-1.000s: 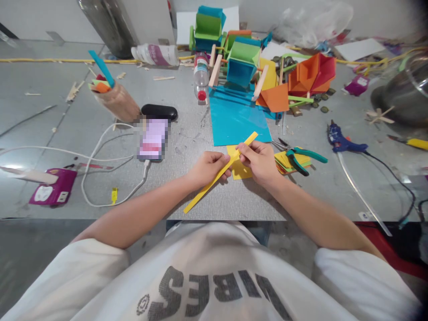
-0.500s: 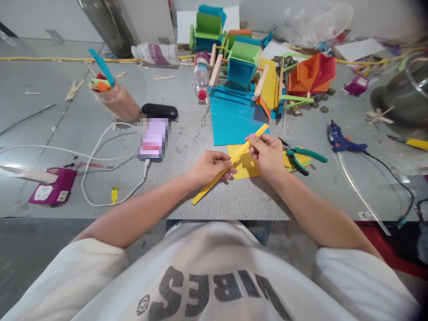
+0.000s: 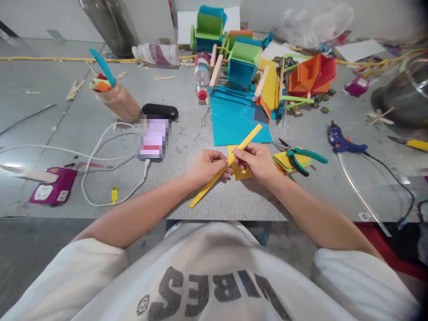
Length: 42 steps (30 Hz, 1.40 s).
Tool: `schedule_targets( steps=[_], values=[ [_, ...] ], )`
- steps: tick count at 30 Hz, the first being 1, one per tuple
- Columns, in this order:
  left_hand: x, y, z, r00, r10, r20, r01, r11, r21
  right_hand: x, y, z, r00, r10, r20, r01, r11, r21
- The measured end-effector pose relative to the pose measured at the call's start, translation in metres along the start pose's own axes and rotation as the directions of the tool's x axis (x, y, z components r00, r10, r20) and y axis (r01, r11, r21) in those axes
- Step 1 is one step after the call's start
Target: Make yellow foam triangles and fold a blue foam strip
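Currently, the left hand (image 3: 209,166) and right hand (image 3: 256,160) each pinch the yellow strip (image 3: 247,141), which slants across mid-frame over the counter (image 3: 183,142). Uneven finger pressure could crease the strip; a slack pinch could drop it onto the yellow sheet (image 3: 238,174) below.

Observed on the left of the tabletop (image 3: 182,198): phone (image 3: 154,133) connected to a white cable (image 3: 146,166), black case (image 3: 159,111) lying just beyond it, purple power socket (image 3: 51,185) farther left. Toward the rear, a white bottle (image 3: 156,54) lies on its side near a red-capped clear bottle (image 3: 202,79); crumpled plastic bag (image 3: 312,22) at rear right.
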State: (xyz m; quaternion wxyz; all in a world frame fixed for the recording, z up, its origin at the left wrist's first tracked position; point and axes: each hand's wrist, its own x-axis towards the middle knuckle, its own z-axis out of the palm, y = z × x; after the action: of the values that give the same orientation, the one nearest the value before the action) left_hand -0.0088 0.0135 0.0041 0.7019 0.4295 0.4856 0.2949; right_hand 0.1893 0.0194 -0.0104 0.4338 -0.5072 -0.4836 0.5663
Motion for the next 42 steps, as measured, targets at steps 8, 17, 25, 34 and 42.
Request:
schedule_targets(
  steps=[8, 17, 25, 34, 42],
  values=[
    [0.0, -0.003, 0.0, 0.997, 0.018, -0.076, -0.009, 0.993, 0.117, 0.0, 0.002, 0.001, 1.0, 0.012, 0.002, -0.012, 1.0, 0.021],
    [-0.002, 0.003, 0.001, 0.999, 0.005, -0.054, -0.002, 0.997, 0.071, 0.007, -0.003, -0.005, 0.986, -0.038, -0.16, 0.053, 0.995, 0.089],
    [0.0, 0.002, 0.0, 0.999, 0.027, -0.016, -0.026, 0.998, 0.063, 0.01, -0.002, -0.007, 0.982, -0.068, -0.175, 0.086, 0.992, 0.094],
    [0.001, 0.001, 0.001, 1.0, 0.021, 0.006, -0.021, 1.0, -0.02, 0.014, -0.001, -0.008, 0.981, -0.077, -0.176, 0.094, 0.991, 0.092],
    [0.007, -0.007, -0.006, 0.995, 0.096, 0.022, -0.096, 0.995, 0.027, -0.004, -0.001, 0.007, 0.997, 0.068, 0.045, -0.07, 0.996, 0.05]
  ],
)
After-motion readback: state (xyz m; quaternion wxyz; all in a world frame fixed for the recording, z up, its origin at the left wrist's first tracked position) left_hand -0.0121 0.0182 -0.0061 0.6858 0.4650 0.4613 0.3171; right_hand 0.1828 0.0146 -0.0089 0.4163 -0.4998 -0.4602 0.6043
